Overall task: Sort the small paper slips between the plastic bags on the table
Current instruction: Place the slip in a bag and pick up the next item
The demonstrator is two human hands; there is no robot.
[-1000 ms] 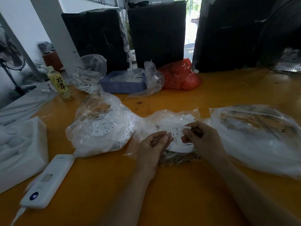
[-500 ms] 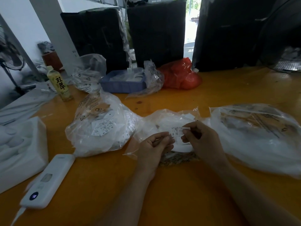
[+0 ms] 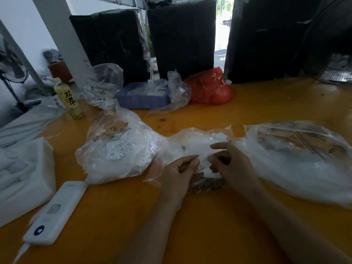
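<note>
Pinching one paper slip [image 3: 202, 162] between left hand [image 3: 179, 174] and right hand [image 3: 231, 164] over the middle bag [image 3: 190, 147] near the table's [image 3: 209, 225] front edge, the person seems to be reading it, then must choose a bag.

Clearance: bare table [image 3: 200, 225] nearest you.
Three clear bags, left [image 3: 118, 147], middle [image 3: 192, 143] and right [image 3: 297, 159], block you ahead; power bank [image 3: 55, 212] and foam tray [image 3: 24, 178] crowd your left.

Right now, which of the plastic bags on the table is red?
The red bag at the far edge, just right of the blue tray. It is opaque red; the other bags, such as the slip-filled bag, are clear.
</note>
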